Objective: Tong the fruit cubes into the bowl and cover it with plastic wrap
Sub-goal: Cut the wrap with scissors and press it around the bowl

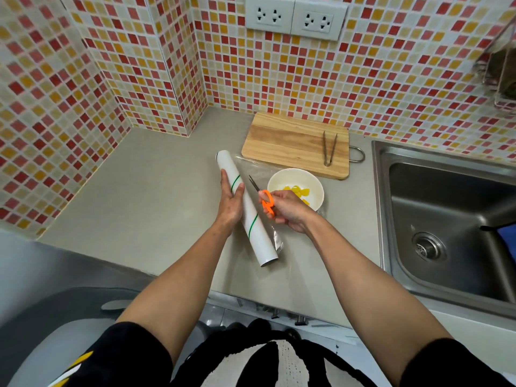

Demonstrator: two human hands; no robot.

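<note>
The left hand [230, 202] is clamped around the plastic wrap roll [247, 210], light and stiff, on the surface. Just right of it, the right hand [287, 212] is closed through the orange scissors [264, 201], blades pointing away. The film [251, 169], thin, clingy and easily torn, is best pinched at its edge. Beyond that grip sits the bowl [296, 181] with the fruit cubes [297, 192]; farther off, the tongs [329, 148] on the cutting board [284, 141].
</note>
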